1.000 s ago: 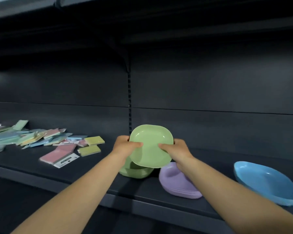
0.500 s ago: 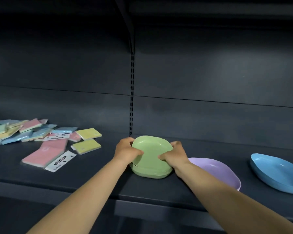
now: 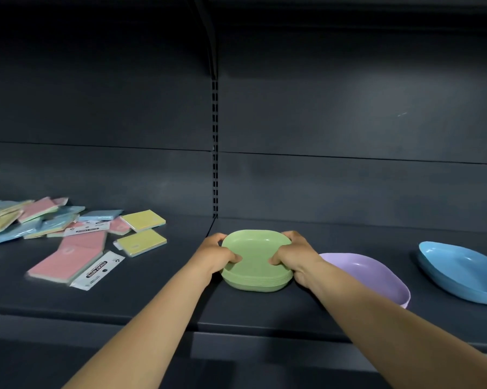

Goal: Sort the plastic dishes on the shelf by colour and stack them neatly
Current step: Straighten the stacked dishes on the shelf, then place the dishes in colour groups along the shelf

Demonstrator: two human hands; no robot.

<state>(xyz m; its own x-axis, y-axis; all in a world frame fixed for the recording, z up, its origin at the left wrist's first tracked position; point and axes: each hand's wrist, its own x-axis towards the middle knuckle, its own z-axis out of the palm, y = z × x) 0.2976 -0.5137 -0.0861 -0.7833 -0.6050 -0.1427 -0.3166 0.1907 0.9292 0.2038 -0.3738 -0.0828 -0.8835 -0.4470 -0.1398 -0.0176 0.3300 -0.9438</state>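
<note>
My left hand (image 3: 215, 255) and right hand (image 3: 294, 255) grip the green dish stack (image 3: 255, 262) on the shelf (image 3: 158, 301), midway between its edges, fingers curled round its sides.

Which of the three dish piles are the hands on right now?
The green stack, leftmost of the three. The left hand and right hand grip its sides; the purple dishes and blue dishes lie untouched.

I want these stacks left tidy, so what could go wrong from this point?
Both hands, left hand and right hand, grip the green stack; letting go unevenly could skew its layered rims. The right forearm passes just over the purple dishes and might nudge them on withdrawal.
</note>
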